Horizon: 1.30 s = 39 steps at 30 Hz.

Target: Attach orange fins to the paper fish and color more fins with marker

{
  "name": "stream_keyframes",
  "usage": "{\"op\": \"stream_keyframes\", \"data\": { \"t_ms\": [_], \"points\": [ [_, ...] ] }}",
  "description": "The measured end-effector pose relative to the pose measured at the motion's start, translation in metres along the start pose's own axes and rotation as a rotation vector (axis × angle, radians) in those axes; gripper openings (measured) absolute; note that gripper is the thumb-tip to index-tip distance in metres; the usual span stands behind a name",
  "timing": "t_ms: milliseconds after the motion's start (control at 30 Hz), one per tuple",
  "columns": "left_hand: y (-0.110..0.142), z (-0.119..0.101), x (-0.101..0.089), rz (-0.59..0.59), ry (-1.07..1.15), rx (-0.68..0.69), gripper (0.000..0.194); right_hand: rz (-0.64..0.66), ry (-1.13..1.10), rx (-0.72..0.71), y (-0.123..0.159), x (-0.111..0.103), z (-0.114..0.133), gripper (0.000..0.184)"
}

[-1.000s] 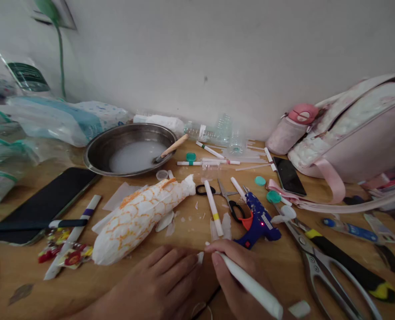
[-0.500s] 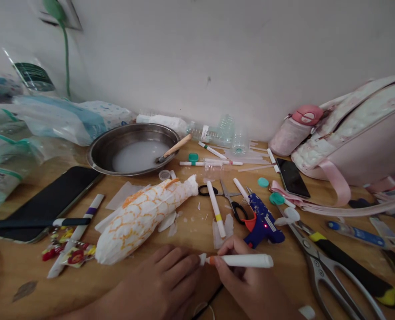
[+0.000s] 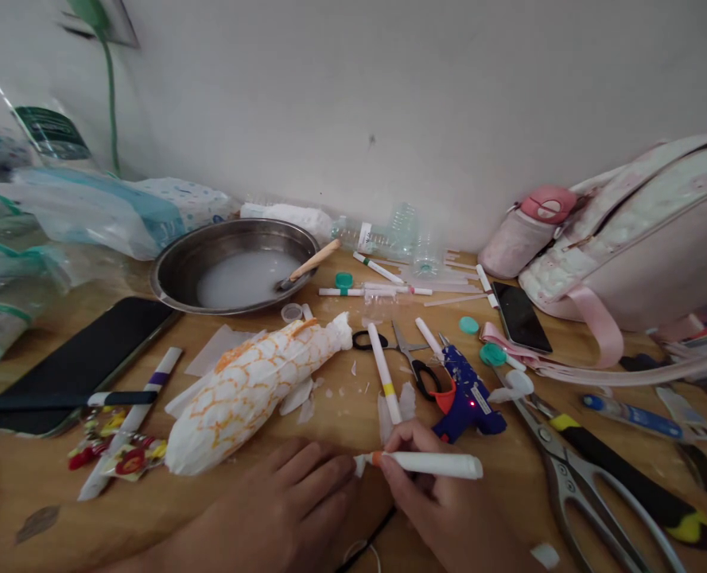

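Observation:
In my right hand (image 3: 433, 485) is a white marker (image 3: 440, 464) with an orange band, pinched near its tip and lying almost level. The tip points left at a small white piece (image 3: 360, 463), which my left hand (image 3: 293, 505) pins at its fingertips just over the table. Left of centre lies a white paper-like fish (image 3: 251, 390) with orange scale lines, beyond my left hand. A white marker with a yellow band (image 3: 385, 374) and a blue glue gun (image 3: 469, 394) with a lit red light lie beyond my right hand.
A metal basin (image 3: 168, 290) of cloudy liquid holds a wooden-handled brush (image 3: 311, 263). Large scissors (image 3: 568, 469) and a black-yellow handled tool (image 3: 627, 485) lie at right. Black-handled scissors (image 3: 409, 350), clear plastic bottles (image 3: 382, 235), phones (image 3: 91, 354) and a pink bag (image 3: 639, 270) surround the work.
The view has shifted slightly, so things sit a little further left. Both hands keep nearly the same pose, and the marker tip stays by the small white piece.

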<state>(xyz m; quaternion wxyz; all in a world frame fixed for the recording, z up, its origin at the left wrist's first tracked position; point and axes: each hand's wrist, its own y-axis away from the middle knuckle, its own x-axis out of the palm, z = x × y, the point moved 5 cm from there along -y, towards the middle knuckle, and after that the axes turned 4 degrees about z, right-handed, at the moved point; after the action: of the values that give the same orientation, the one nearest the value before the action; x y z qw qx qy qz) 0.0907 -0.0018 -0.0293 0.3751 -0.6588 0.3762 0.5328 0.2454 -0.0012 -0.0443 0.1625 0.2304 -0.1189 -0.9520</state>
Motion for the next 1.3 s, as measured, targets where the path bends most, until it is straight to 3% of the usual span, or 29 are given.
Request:
{"op": "stream_keyframes", "data": {
  "t_ms": [233,400,533,700,867,1000,1167,1300],
  "points": [
    [0.0,0.001,0.0,-0.052,0.026,-0.031,0.026,-0.029,0.061,-0.035,0.003,0.001,0.0,0.009],
    [-0.002,0.003,0.001,-0.049,0.061,-0.016,0.022,0.022,0.07,-0.053,0.005,0.006,0.005,0.01],
    [0.0,0.003,-0.003,-0.061,0.054,-0.032,0.023,-0.063,0.109,-0.054,0.006,0.0,0.006,0.011],
    [0.001,0.002,-0.003,-0.003,0.085,-0.007,0.02,0.038,0.089,-0.065,0.005,0.003,0.007,0.007],
    [0.0,0.004,-0.003,-0.014,0.082,-0.037,0.021,-0.011,0.119,-0.058,0.004,0.001,0.009,0.008],
    [0.0,0.004,-0.002,-0.003,0.092,-0.042,0.019,0.057,0.116,-0.082,0.005,0.004,0.009,0.005],
    [-0.001,0.005,-0.002,-0.005,0.097,-0.043,0.019,0.001,0.182,-0.116,0.005,0.001,0.01,0.007],
    [-0.001,0.005,-0.002,-0.003,0.099,-0.037,0.02,0.04,0.184,-0.132,0.006,0.005,0.01,0.005]
  ]
}}
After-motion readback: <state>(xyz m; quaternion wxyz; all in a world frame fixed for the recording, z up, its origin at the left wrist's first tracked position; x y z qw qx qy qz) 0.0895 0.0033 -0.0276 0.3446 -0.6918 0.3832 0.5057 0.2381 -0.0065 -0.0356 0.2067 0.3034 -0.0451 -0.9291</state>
